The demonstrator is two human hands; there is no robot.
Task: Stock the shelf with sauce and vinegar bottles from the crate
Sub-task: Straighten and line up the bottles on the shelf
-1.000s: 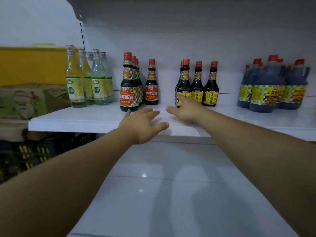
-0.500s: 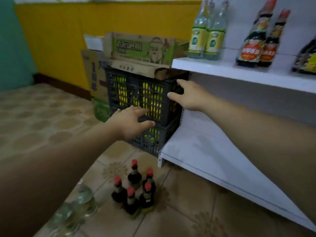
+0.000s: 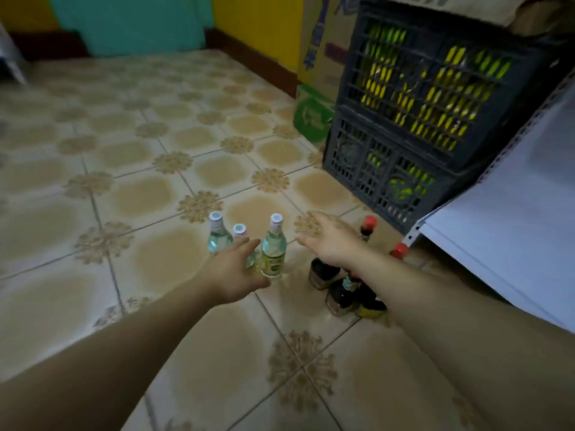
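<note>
Head view shows the tiled floor [image 3: 124,181], two stacked crates [image 3: 420,104] and a white shelf [image 3: 513,219]. The left hand [image 3: 231,272] and right hand [image 3: 333,241] hover low, fingers spread wide, holding nothing. Vinegar bottles [image 3: 273,247] and sauce bottles [image 3: 339,297] stand crowded on the floor. A careless grab could knock one over. The right arm [image 3: 435,306] hides some sauce bottles.

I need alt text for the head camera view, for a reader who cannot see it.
Two open bare hands reach down to bottles standing on a tiled floor: the left hand at three clear bottles with pale caps, the right hand above a cluster of dark bottles with red caps. Stacked dark crates and a white shelf stand beyond, to the right.
</note>
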